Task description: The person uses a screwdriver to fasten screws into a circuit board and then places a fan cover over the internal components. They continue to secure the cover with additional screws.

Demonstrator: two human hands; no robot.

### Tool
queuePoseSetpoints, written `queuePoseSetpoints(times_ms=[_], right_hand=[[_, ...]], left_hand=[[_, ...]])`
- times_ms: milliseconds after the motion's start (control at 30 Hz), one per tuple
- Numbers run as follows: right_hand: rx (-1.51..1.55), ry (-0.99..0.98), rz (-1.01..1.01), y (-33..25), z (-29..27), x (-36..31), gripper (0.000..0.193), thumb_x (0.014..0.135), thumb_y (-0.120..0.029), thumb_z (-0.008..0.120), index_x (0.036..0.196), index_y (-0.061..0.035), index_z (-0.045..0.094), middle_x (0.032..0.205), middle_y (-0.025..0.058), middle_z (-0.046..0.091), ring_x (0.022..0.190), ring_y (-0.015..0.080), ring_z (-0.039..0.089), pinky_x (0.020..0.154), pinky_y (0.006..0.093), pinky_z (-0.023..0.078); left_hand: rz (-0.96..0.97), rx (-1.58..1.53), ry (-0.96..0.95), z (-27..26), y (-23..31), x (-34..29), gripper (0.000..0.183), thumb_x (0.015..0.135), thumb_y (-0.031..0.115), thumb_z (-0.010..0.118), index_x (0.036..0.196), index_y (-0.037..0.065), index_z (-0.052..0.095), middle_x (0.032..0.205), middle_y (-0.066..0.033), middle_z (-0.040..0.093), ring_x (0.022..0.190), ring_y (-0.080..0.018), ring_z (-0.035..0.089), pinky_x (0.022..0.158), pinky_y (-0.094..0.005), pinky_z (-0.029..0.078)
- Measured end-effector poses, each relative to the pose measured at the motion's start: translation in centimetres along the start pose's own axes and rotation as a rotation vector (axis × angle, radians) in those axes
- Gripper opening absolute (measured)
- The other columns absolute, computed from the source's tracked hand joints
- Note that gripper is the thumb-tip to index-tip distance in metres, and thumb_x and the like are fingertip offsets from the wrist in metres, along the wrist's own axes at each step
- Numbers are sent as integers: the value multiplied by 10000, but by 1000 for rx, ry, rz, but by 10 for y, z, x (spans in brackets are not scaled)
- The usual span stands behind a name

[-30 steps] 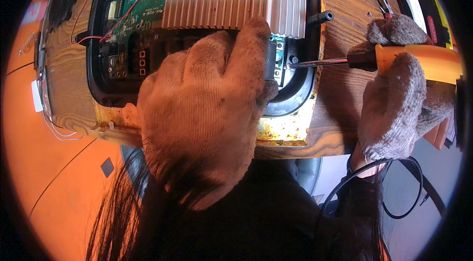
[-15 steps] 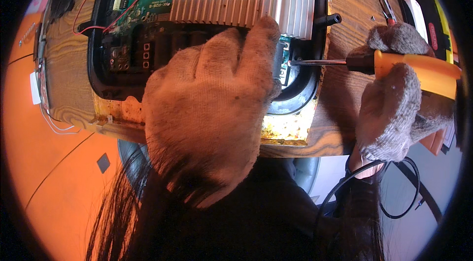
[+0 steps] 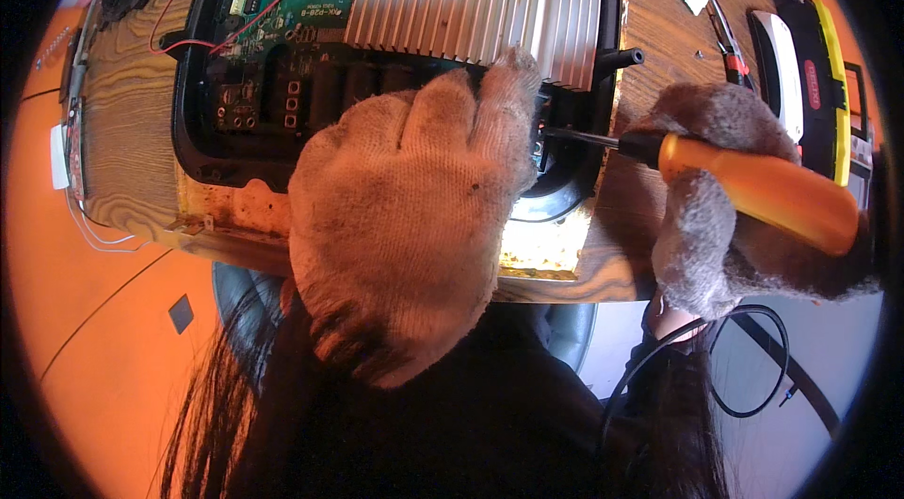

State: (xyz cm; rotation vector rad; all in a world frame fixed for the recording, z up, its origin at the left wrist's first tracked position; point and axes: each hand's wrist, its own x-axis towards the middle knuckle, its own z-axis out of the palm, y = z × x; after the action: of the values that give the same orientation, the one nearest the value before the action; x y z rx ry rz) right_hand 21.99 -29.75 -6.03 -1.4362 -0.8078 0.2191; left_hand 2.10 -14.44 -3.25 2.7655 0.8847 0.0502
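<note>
A black plastic housing [image 3: 209, 163] holds a green circuit board [image 3: 315, 0] and a ribbed metal heat sink [image 3: 443, 0]. My left hand [image 3: 405, 217], in a knitted work glove, lies over the near part of the board. Its index fingertip is at the heat sink's lower edge; the other fingers curl down, and their tips and what they grip are hidden. In my gloved right hand [image 3: 697, 235] is a screwdriver [image 3: 753, 184] with an orange-yellow handle. Its shaft points left across the housing's right wall, and its tip meets the board area beside my left hand, where contact is unclear.
The housing sits on a rusty metal plate [image 3: 537, 254] at the wooden table's [image 3: 122, 151] near edge. Right of it lie red-handled pliers [image 3: 733, 61], a white object [image 3: 777, 66] and a black-and-yellow case [image 3: 827, 94]. A thin red wire [image 3: 155, 24] loops at left; a black cable [image 3: 786, 348] hangs below.
The screwdriver's handle has swung lower on the right, so the tool now slants, and my right hand has shifted left with it. My left hand has moved slightly rightward relative to the view.
</note>
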Motion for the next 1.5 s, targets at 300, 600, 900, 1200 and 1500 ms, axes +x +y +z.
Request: queuePoseSetpoints(times_ms=[300,600,900,1200,1500], right_hand=[[-1,-42,11,15,-5,10,541,825,-222,722,1262,-32,466,1028,178,617,868,258,645,751,334,564],[-12,-205,140,5,-14,27,538,818,-240,730,1246,-28,482,1017,177,618,855,256,643,749,337,561],[-33,-321,198,3,-25,49,536,812,-259,738,1230,-24,498,1007,176,620,842,255,641,746,339,557],[-52,-360,219,-3,-28,54,535,806,-277,746,1214,-20,514,996,175,621,830,254,639,744,342,553],[-65,-390,233,-5,-30,55,536,799,-295,754,1198,-16,530,986,174,623,817,253,637,742,344,549]], left_hand=[[27,169,-13,19,3,6,409,859,182,630,1240,59,548,1000,-89,627,880,-224,635,715,-356,549],[40,-42,440,17,18,-1,309,817,247,538,1062,72,604,805,5,550,723,-135,550,641,-266,455],[9,-246,411,22,25,-2,402,834,230,513,1151,-7,583,824,-32,564,778,-164,554,717,-308,467],[17,-244,418,23,25,-2,384,847,238,515,1140,0,585,819,-35,581,770,-161,571,718,-309,473],[32,-138,410,21,24,-2,407,842,252,514,1156,2,579,813,-40,565,761,-174,563,714,-306,477]])
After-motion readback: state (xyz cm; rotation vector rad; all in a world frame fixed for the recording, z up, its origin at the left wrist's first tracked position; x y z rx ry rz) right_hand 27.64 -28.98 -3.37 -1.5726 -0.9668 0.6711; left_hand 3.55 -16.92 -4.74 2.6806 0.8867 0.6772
